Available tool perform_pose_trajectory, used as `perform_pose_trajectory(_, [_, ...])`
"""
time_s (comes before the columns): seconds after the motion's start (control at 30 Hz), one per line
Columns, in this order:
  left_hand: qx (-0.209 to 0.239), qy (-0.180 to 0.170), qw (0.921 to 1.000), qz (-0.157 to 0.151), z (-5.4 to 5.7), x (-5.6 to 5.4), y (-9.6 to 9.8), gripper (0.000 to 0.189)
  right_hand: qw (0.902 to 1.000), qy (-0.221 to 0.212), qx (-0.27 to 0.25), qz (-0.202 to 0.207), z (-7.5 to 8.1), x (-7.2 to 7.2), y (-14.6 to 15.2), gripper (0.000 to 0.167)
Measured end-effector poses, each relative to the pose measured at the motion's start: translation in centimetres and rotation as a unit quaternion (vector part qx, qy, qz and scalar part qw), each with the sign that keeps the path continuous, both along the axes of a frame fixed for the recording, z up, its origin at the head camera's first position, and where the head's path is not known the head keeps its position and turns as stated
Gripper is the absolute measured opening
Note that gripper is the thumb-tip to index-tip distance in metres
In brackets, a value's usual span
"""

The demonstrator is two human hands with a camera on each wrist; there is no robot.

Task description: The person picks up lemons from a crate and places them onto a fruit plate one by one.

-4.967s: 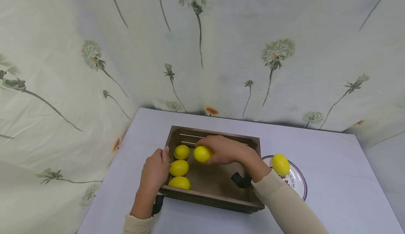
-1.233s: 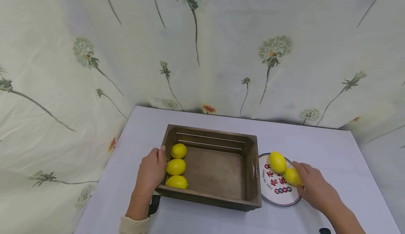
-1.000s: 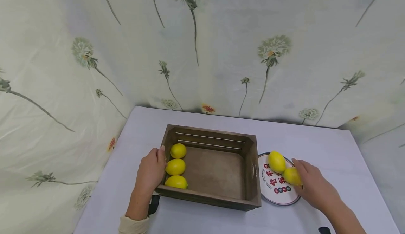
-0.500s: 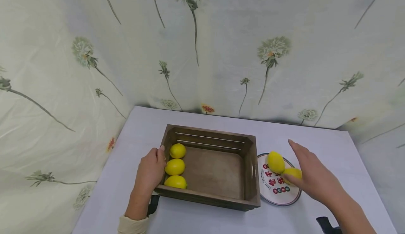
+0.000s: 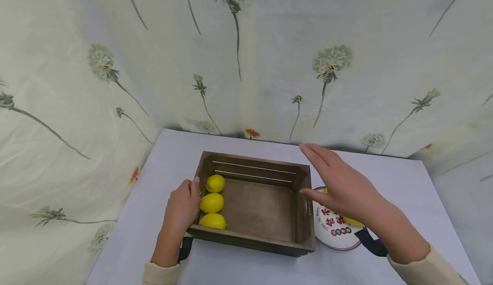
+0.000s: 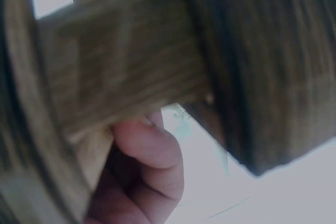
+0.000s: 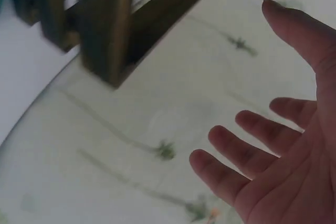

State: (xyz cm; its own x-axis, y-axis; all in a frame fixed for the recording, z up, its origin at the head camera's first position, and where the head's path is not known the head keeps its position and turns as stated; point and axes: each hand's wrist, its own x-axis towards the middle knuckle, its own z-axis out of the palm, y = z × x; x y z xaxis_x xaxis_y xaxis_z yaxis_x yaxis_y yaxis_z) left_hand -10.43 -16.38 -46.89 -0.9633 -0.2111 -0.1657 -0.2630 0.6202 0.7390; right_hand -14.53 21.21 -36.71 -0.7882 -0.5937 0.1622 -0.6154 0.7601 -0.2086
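Note:
My left hand [image 5: 182,208] grips the left end of a brown wooden crate [image 5: 265,210]. In the left wrist view, fingers [image 6: 149,145] curl round its end slat [image 6: 126,56]. Three yellow lemons [image 5: 212,203] line the crate's left side, front to back. Just over the crate's right end hovers my right hand [image 5: 346,186], thumb and fingers spread, holding nothing. Its empty palm [image 7: 294,182] shows in the right wrist view. Behind that hand is a round printed plate [image 5: 327,238]; a lemon [image 5: 353,222] on it is mostly hidden, and only a sliver of another shows.
A white table [image 5: 181,148] carries the crate and the plate. Floral-patterned cloth [image 5: 269,62] hangs behind it and along the left side. Black straps [image 5: 371,243] circle both wrists.
Five seconds ago my right hand held a lemon inside the crate; about one second ago it held one on the plate. It then let go and moved left, while my left hand kept its grip.

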Motion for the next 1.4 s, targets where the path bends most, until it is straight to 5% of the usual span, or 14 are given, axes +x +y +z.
perform_pose_trajectory(0.17, [-0.001, -0.002, 1.0, 0.008, 0.1, 0.2, -0.2, 0.047, 0.9967, 0.018, -0.002, 0.079, -0.6, -2.0, -4.8, 0.09])
perform_pose_trajectory(0.47, [-0.006, 0.007, 0.9999, 0.005, -0.3, -0.2, 0.1, 0.047, 0.9809, -0.062, 0.064, 0.173, -4.9, -3.8, -13.6, 0.069])
perform_pose_trajectory(0.67, [-0.007, 0.007, 0.9999, 0.009, -0.4, -0.2, -0.2, 0.046, 0.9708, -0.097, 0.125, 0.18, -8.5, -4.5, -17.7, 0.064])
perform_pose_trajectory(0.87, [0.0, 0.011, 0.9999, 0.009, -0.4, -0.4, -0.1, 0.047, 0.9739, -0.104, 0.131, 0.153, -10.8, -5.9, -20.2, 0.06])
perform_pose_trajectory(1.17, [-0.002, 0.004, 0.9999, 0.012, -0.6, -0.4, -0.1, 0.046, 0.9724, -0.025, 0.156, 0.172, -12.8, -6.5, -21.7, 0.037])
perform_pose_trajectory(1.4, [-0.005, -0.001, 1.0, 0.007, -0.7, -0.4, -0.4, 0.048, 0.9761, 0.004, 0.134, 0.171, -13.8, -6.5, -21.9, 0.034])
